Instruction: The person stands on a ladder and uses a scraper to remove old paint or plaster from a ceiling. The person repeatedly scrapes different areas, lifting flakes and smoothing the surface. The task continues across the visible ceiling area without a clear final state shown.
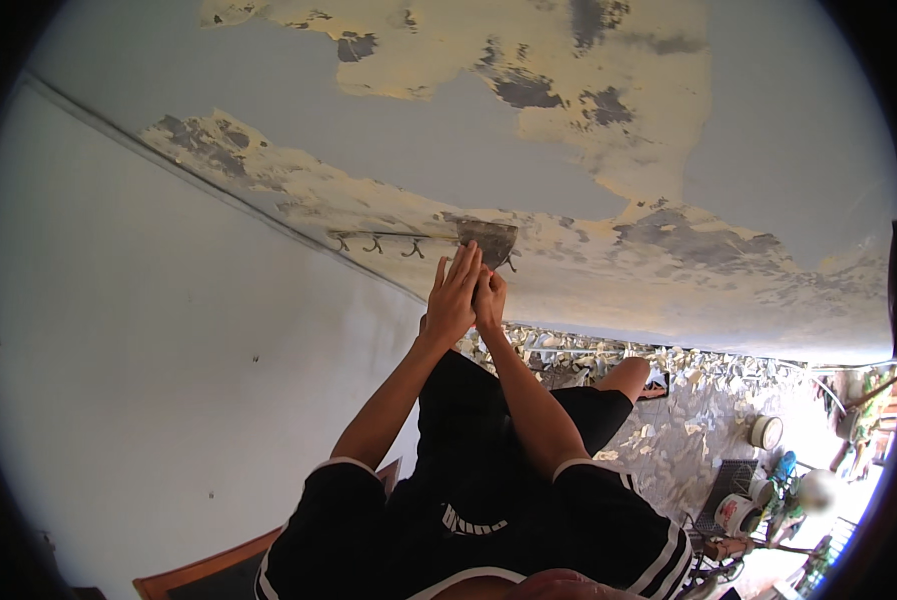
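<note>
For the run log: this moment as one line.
left hand: touching scraper; right hand: gripping scraper, handle hidden; wall: patchy; hooks: beside scraper; flakes: on floor

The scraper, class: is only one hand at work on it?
No, the left hand and the right hand are both on the scraper, side by side.

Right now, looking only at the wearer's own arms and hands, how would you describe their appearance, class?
The left hand and right hand are bare, with no gloves or watch visible. The forearms are uncovered too. The left sleeve and right sleeve are short and black, with pale edging at the cuffs and white stripes higher up.
</note>
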`<state>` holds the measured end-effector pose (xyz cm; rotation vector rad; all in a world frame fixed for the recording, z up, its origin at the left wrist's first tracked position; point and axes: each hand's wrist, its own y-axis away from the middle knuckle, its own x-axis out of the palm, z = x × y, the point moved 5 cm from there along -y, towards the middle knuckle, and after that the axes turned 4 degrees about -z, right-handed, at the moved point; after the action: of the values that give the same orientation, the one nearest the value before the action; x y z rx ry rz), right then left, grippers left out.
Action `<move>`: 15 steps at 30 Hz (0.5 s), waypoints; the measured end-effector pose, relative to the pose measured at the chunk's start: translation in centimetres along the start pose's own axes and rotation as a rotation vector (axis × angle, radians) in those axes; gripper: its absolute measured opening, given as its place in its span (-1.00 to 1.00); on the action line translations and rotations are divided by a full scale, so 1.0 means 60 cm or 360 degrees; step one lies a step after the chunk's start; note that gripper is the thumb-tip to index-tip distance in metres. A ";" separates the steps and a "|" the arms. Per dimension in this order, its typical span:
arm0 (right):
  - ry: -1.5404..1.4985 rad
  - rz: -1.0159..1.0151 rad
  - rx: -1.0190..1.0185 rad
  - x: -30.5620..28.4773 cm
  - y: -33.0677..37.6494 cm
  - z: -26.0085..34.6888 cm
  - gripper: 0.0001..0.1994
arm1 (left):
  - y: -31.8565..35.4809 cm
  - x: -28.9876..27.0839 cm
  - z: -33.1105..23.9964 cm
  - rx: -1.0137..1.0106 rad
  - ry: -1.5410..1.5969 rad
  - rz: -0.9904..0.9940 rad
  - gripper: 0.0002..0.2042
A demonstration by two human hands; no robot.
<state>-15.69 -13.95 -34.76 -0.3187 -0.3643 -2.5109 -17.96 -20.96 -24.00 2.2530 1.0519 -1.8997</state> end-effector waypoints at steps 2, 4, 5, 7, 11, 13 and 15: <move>0.0204 -0.0065 -0.0222 0.031 0.003 0.060 -0.55 | -0.001 -0.016 0.027 -0.0073 0.0124 -0.0145 -0.24; 0.0343 -0.0156 -0.0368 0.070 -0.016 0.112 -0.56 | -0.040 -0.057 0.036 0.0025 0.0075 -0.0266 -0.26; 0.0416 -0.0193 -0.0433 0.082 -0.019 0.118 -0.56 | -0.051 -0.079 0.041 0.0064 0.0049 -0.0323 -0.27; 0.0146 -0.0133 -0.0269 0.106 -0.012 0.083 -0.54 | -0.040 -0.089 0.062 0.0079 -0.0164 -0.0158 -0.30; -0.0040 -0.0213 -0.0116 0.144 0.023 0.030 -0.51 | 0.000 -0.091 0.109 0.0057 -0.0031 -0.0083 -0.33; -0.0041 -0.0141 0.0034 0.163 0.027 0.050 -0.49 | -0.021 -0.127 0.109 0.0094 -0.0037 -0.0113 -0.36; -0.0247 -0.0167 0.0056 0.183 0.037 0.048 -0.49 | -0.039 -0.151 0.115 0.0210 -0.0163 -0.0064 -0.39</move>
<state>-22.85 -20.40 -28.32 -0.4938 -0.4978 -2.5863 -25.42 -26.35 -16.92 2.1864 0.9939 -2.1353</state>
